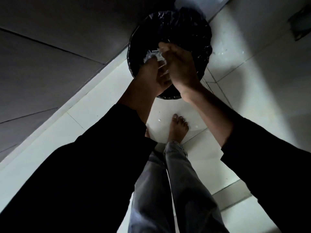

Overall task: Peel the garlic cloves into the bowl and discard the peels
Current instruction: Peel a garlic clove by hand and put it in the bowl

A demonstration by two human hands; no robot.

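A clump of pale garlic peels (155,55) sat cupped in the left hand (151,73), whose fingers curled up around it, while the right hand (180,68) lay against it from the other side, thumb and fingers bent over the same clump, so both hands were closed on the peels directly above the mouth of one round bin lined with a black bag (188,31). Both forearms reached forward and down in two black sleeves (84,165), over a white tiled floor (252,81) where one bare foot (178,128) showed fully, the other nearly hidden behind the left sleeve, with a few small white scraps (159,120) too tiny to count.
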